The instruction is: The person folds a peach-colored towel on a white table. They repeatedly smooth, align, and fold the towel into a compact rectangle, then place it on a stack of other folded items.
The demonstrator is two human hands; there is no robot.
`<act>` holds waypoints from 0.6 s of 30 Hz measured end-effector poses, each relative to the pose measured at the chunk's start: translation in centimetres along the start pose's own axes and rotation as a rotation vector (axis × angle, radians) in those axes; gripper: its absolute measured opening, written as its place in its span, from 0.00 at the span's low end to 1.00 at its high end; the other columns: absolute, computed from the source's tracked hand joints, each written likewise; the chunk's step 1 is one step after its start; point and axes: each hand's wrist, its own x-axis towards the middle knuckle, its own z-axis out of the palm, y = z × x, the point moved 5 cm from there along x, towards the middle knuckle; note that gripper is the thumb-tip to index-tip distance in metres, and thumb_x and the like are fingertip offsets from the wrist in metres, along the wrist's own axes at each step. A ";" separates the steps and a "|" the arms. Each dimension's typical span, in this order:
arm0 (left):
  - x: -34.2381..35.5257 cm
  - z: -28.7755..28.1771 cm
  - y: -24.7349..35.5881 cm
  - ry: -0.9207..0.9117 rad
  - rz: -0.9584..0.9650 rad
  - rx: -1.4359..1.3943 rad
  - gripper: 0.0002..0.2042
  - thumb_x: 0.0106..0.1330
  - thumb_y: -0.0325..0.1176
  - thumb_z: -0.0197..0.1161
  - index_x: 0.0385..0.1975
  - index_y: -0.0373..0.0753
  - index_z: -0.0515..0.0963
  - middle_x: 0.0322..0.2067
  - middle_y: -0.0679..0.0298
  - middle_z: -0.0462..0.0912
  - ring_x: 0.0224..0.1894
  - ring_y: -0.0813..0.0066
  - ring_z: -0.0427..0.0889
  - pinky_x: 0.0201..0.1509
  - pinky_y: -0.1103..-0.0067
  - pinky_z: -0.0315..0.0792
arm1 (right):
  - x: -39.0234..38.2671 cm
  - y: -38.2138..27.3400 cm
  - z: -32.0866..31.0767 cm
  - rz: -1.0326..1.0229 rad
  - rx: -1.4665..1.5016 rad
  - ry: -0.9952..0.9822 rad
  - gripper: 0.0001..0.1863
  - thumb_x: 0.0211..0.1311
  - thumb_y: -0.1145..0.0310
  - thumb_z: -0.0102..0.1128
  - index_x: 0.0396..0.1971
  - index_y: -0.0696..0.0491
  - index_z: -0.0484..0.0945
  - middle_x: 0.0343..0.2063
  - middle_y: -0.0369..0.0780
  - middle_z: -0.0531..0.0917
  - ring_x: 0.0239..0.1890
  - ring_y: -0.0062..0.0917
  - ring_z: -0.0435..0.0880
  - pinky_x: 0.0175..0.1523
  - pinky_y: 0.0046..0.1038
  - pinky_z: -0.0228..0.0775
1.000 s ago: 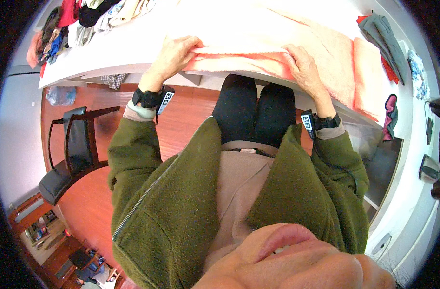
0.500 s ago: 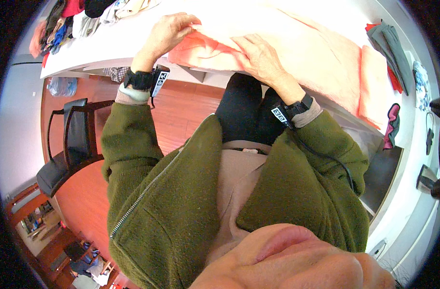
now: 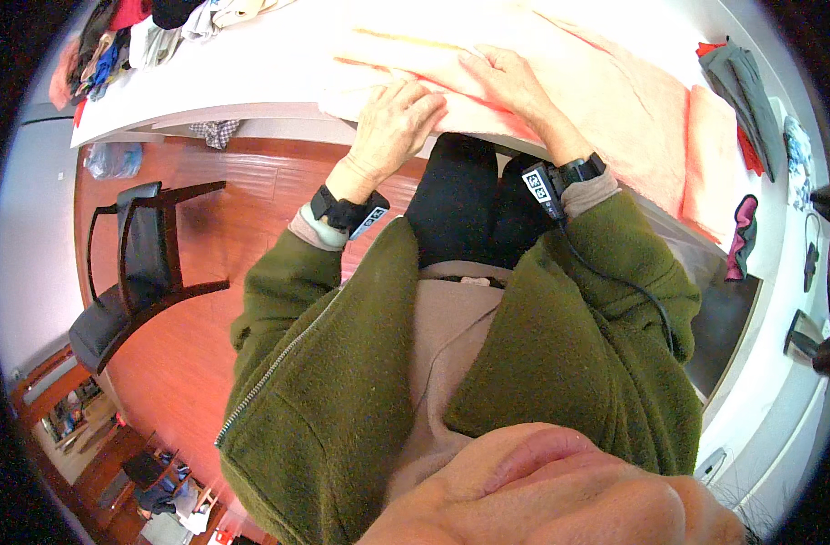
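Observation:
A peach-pink fleecy cloth (image 3: pixel 606 109), like a towel or blanket, lies spread and partly folded on the white table. At its near left edge my left hand (image 3: pixel 395 123) rests with bent fingers closed on the border; the fingertips are partly hidden. Farther right and a little beyond, my right hand (image 3: pixel 513 84) pinches a raised fold of the same cloth between thumb and fingers. Between the hands the cloth is creased, and its left end looks washed out by bright light. Each wrist wears a black strap with a small device.
Piled clothes (image 3: pixel 151 41) lie at the table's far left. Grey folded trousers (image 3: pixel 740 100) and a pink-and-black item (image 3: pixel 742 238) sit at the right. A black chair (image 3: pixel 147 263) stands on the reddish floor (image 3: pixel 178 363), near a plastic bag (image 3: pixel 115 161).
My left hand has come right and nearer, from the cloth's far left corner to its near edge. My right hand has moved slightly right and farther away. The cloth's left part has shifted.

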 end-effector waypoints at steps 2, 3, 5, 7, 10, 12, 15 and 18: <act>0.1 0.6 -0.3 0.010 -0.039 0.040 0.07 0.58 0.34 0.66 0.34 0.43 0.80 0.31 0.65 0.76 0.38 0.65 0.76 0.43 0.70 0.69 | -0.5 -0.7 0.1 -0.120 -0.009 0.007 0.25 0.61 0.48 0.62 0.44 0.56 0.82 0.31 0.39 0.85 0.37 0.19 0.80 0.46 0.27 0.72; 0.3 0.8 -0.4 0.010 -0.028 0.061 0.07 0.58 0.34 0.65 0.34 0.42 0.79 0.32 0.65 0.76 0.38 0.64 0.76 0.43 0.70 0.69 | -0.7 -0.8 0.2 -0.141 -0.019 0.011 0.26 0.59 0.46 0.63 0.44 0.54 0.82 0.32 0.41 0.85 0.37 0.25 0.81 0.46 0.30 0.73; 0.6 1.1 -0.5 -0.028 -0.026 0.089 0.06 0.60 0.34 0.64 0.34 0.42 0.78 0.32 0.64 0.76 0.38 0.63 0.76 0.43 0.69 0.69 | -1.0 -0.9 0.1 -0.187 -0.040 0.034 0.29 0.54 0.42 0.64 0.44 0.52 0.83 0.34 0.46 0.86 0.38 0.38 0.85 0.46 0.35 0.74; 0.7 1.3 -0.6 -0.103 -0.026 0.101 0.06 0.61 0.34 0.63 0.33 0.41 0.77 0.33 0.63 0.76 0.39 0.62 0.76 0.43 0.68 0.69 | -1.0 -0.5 0.6 -0.137 -0.071 -0.055 0.29 0.56 0.45 0.65 0.49 0.54 0.80 0.39 0.45 0.86 0.42 0.31 0.84 0.49 0.32 0.73; 0.4 1.2 -1.2 -0.184 -0.075 -0.020 0.08 0.62 0.31 0.62 0.37 0.37 0.77 0.33 0.58 0.76 0.38 0.56 0.77 0.43 0.67 0.71 | -1.0 0.1 0.6 -0.137 -0.102 -0.053 0.29 0.58 0.47 0.65 0.51 0.54 0.79 0.41 0.45 0.86 0.44 0.32 0.84 0.50 0.32 0.73; 0.0 0.9 -2.3 -0.206 -0.196 -0.148 0.08 0.63 0.30 0.61 0.39 0.36 0.76 0.35 0.55 0.77 0.40 0.53 0.77 0.46 0.67 0.72 | -1.0 0.1 0.6 -0.164 -0.127 0.015 0.28 0.58 0.47 0.64 0.51 0.54 0.79 0.40 0.46 0.86 0.43 0.35 0.85 0.49 0.33 0.73; -0.8 -0.1 -4.0 -0.090 -0.383 -0.161 0.08 0.66 0.30 0.59 0.41 0.35 0.76 0.38 0.52 0.78 0.42 0.51 0.78 0.47 0.67 0.73 | -1.3 0.1 0.7 -0.165 -0.168 0.097 0.27 0.59 0.48 0.62 0.50 0.53 0.79 0.38 0.47 0.85 0.41 0.38 0.85 0.48 0.34 0.73; -1.4 -0.9 -5.0 0.050 -0.485 -0.035 0.09 0.68 0.32 0.58 0.43 0.36 0.76 0.37 0.50 0.79 0.41 0.52 0.80 0.44 0.67 0.74 | -1.6 0.1 1.0 -0.149 -0.214 0.099 0.26 0.59 0.48 0.62 0.49 0.52 0.79 0.37 0.48 0.84 0.40 0.40 0.84 0.46 0.35 0.73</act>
